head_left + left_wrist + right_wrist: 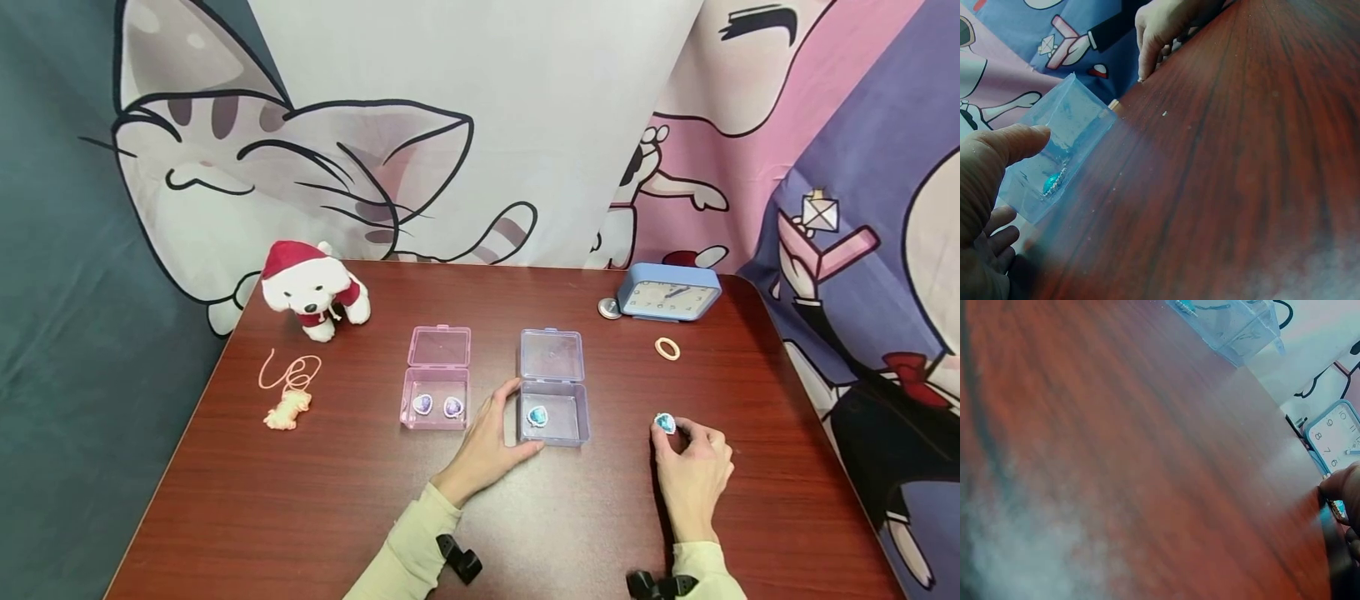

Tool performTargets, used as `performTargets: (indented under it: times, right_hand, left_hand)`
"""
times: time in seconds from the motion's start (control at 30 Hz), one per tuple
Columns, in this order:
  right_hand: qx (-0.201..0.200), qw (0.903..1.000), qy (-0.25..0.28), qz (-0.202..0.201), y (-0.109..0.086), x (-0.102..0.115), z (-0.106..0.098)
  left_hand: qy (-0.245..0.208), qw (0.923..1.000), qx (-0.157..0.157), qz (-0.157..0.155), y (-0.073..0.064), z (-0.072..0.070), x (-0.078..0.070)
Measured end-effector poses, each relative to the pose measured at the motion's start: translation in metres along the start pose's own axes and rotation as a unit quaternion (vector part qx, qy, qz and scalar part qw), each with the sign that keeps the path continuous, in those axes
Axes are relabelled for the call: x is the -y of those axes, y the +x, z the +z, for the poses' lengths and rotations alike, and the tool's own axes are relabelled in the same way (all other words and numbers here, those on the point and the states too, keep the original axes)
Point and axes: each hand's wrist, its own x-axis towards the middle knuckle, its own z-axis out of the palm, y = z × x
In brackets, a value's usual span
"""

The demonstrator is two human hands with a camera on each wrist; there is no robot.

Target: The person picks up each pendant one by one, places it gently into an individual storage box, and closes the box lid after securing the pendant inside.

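Note:
My left hand point(487, 446) holds the near left corner of an open blue see-through plastic box point(566, 427), its thumb along the front wall and its fingers at the left side. Inside that box lies a teal heart-shaped gem point(537, 416) with a sparkly pale rim. To the right, my right hand point(692, 471) pinches a matching teal heart-shaped gem point(664, 423) between thumb and fingers, low over the table. Left of the blue box stands an open pink plastic box point(437, 423) with two purple heart-shaped gems point(453, 407) in it.
A white plush dog point(315, 287) in a red hat sits at the back left, near a small cream figure point(288, 410) on a pink cord. At the back right are a blue clock point(670, 293), a round metal piece point(609, 308) and a cream ring point(667, 348).

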Motion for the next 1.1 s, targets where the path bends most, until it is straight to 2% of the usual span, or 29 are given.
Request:
performTargets:
  times: [0.47, 0.73, 0.9, 1.1]
  right_hand:
    - [0.013, 0.9987, 0.009, -0.049, 0.001, 0.003, 0.013]
    - [0.006, 0.9981, 0.019, -0.059, 0.002, 0.007, 0.019]
    - [-0.006, 0.9948, 0.054, -0.086, 0.003, 0.01, 0.024]
    - [-0.023, 0.9853, 0.105, -0.133, 0.002, 0.017, 0.032]
  left_hand:
    - [-0.01, 0.9999, -0.004, 0.006, 0.0, -0.001, -0.001]
    - [-0.009, 0.9999, -0.004, 0.007, 0.0, -0.001, -0.001]
    - [-0.006, 0.9999, -0.003, 0.008, 0.0, -0.001, -0.001]
    - [-0.003, 0.9999, -0.004, 0.01, 0.001, -0.001, -0.001]
